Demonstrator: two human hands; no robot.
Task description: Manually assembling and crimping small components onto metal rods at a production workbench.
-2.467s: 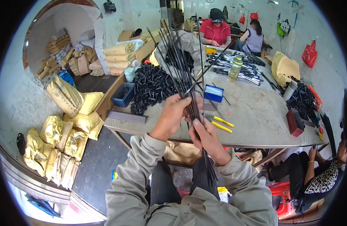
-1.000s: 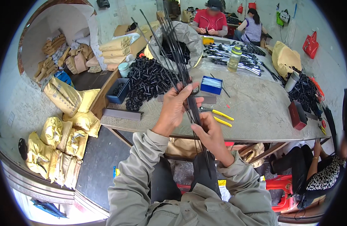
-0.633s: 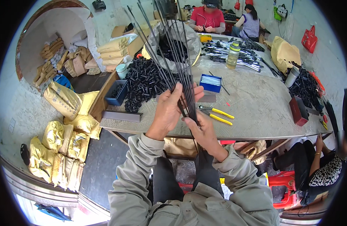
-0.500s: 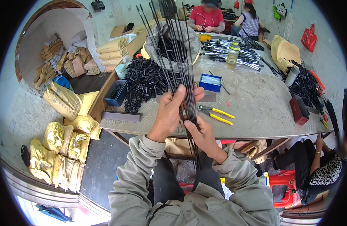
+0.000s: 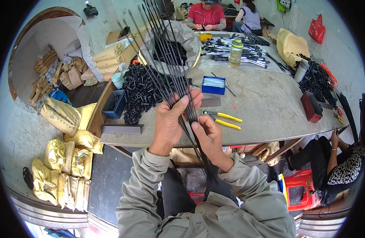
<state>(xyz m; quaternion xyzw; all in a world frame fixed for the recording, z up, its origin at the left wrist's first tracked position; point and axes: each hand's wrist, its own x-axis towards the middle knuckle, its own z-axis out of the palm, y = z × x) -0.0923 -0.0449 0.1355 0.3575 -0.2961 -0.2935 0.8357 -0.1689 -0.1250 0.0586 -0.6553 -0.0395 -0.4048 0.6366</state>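
Head view. Item: bundle of thin black rods [image 5: 172, 67], fanned toward twelve o'clock, lower ends running down between the forearms. Left hand [image 5: 170, 123]: fingers closed round the bundle, thumb across the front. Right hand [image 5: 208, 137]: just below at four o'clock of the left, fingers pinching the rods.

Worktable [image 5: 269, 111] beyond the hands. On it: heap of small black parts [image 5: 140, 93] at eleven o'clock of the hands; blue box [image 5: 213, 85] at one o'clock; yellow-handled pliers [image 5: 224, 119] at three o'clock, just beside the right hand; clear bottle [image 5: 235, 53] farther off. Yellow sacks [image 5: 63, 158] on the floor at nine o'clock.
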